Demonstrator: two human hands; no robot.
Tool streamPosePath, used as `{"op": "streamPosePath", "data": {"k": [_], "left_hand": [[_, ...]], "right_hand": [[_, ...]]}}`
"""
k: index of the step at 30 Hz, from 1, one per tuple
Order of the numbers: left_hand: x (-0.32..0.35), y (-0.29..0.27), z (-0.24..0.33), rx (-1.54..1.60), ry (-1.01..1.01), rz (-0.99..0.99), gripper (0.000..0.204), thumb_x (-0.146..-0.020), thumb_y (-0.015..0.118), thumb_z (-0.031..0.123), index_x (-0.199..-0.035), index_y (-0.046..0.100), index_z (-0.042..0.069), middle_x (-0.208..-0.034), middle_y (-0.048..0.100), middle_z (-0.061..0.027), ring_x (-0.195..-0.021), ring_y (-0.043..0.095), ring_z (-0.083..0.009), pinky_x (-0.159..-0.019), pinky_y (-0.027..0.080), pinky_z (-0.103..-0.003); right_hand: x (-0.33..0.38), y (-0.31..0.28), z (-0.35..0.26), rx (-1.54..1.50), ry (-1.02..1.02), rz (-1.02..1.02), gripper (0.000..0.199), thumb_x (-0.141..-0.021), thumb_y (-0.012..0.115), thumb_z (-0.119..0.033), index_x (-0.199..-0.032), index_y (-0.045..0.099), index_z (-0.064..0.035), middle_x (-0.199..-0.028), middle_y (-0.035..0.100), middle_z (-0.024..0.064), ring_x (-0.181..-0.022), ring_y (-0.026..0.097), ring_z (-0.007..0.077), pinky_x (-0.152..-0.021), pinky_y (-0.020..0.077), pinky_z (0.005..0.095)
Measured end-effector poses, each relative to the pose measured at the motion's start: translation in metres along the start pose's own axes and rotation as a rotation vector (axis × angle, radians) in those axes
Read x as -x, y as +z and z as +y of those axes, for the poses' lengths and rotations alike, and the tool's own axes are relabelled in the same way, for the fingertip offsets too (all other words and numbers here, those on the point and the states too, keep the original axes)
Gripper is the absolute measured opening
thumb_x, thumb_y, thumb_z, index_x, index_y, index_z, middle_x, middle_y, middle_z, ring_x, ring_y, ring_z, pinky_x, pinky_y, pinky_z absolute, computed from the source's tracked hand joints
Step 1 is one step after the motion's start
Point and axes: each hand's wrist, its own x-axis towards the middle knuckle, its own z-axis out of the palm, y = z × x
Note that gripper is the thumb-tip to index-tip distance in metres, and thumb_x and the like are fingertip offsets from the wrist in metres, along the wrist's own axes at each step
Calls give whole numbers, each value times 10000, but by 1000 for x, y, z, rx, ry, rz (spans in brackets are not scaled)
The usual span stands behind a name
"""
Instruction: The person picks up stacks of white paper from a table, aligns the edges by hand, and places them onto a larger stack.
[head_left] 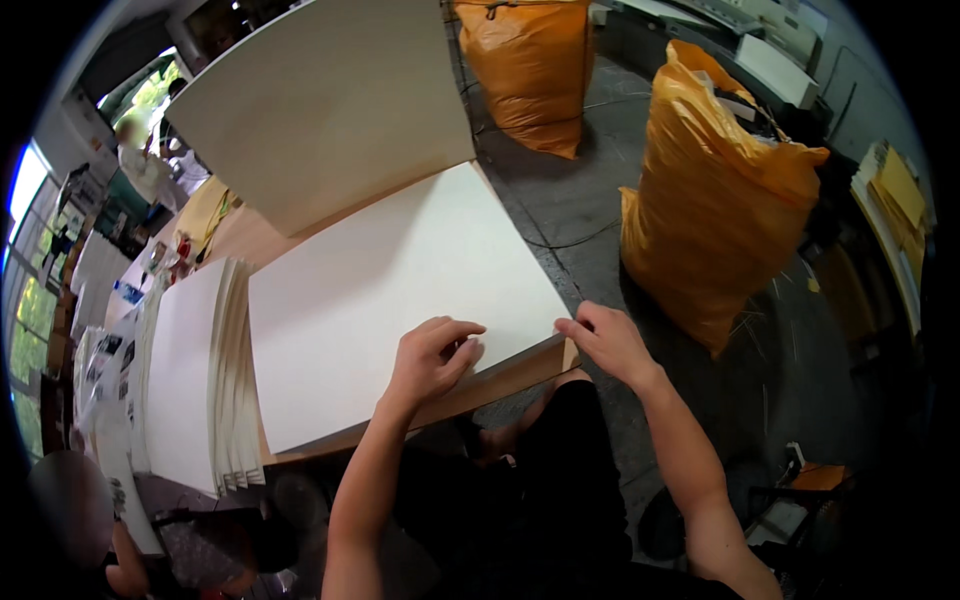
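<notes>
A stack of large white sheets (370, 290) lies on the wooden table in front of me. My left hand (432, 362) is over its near edge, fingers loosely bent and thumb apart, with nothing held. At the near right corner, my right hand (612, 342) has its fingers curled in and its thumb on the sheet's corner. How many sheets it pinches there is hidden. Left of this stack stands a pile of folded white sheets (190, 370), their layered edges fanned out.
A tall white board (335, 110) stands upright behind the stack. Two filled orange sacks, one near (715, 200) and one farther (530, 70), stand on the grey floor (560, 215). A person (145, 170) is at the table's far end; another person's arm (125, 565) shows lower left.
</notes>
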Motion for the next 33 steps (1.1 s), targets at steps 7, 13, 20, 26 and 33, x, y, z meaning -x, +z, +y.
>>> {"op": "streamPosePath", "data": {"k": [7, 13, 20, 26, 33], "left_hand": [[7, -2, -8, 153, 63, 194, 255, -871, 626, -50, -1088, 737, 25, -1136, 695, -137, -1008, 695, -255, -874, 562, -330], [2, 1, -6, 230, 15, 130, 200, -915, 653, -3, -1091, 740, 34, -1200, 702, -139, -1042, 711, -275, -878, 572, -347], [1, -11, -1, 143, 127, 57, 501, -773, 903, 240, -1221, 731, 96, -1274, 666, -136, -1217, 636, -304, -1023, 519, -423], [3, -9, -13, 282, 70, 11, 566, -713, 939, 206, -1229, 735, 92, -1267, 665, -132, -1227, 630, -286, -1037, 518, -415], [8, -4, -17, 367, -43, 107, 507, -873, 757, 23, -1364, 643, 79, -1442, 589, -174, -1372, 549, -320, -1121, 447, -421]], "right_hand": [[-9, -13, -98, 78, -28, 192, 508, -998, 637, -457, -787, 620, 4, -734, 650, 190, -708, 655, 380, -667, 511, 478], [-31, 19, -65, -939, 59, 83, 394, -982, 689, -318, -741, 544, -41, -648, 580, 32, -577, 578, 123, -535, 454, 297], [-43, 7, -79, -1018, 100, -47, 348, -1008, 632, -283, -734, 566, -79, -610, 541, -9, -534, 529, 87, -503, 405, 250], [-41, 8, -80, -1019, 80, -20, 357, -1026, 624, -290, -730, 562, -100, -611, 531, -14, -542, 533, 84, -505, 392, 243], [-34, 11, -92, -646, -40, 135, 412, -1007, 667, -350, -700, 540, -106, -614, 572, -5, -567, 591, 80, -525, 462, 244]]}}
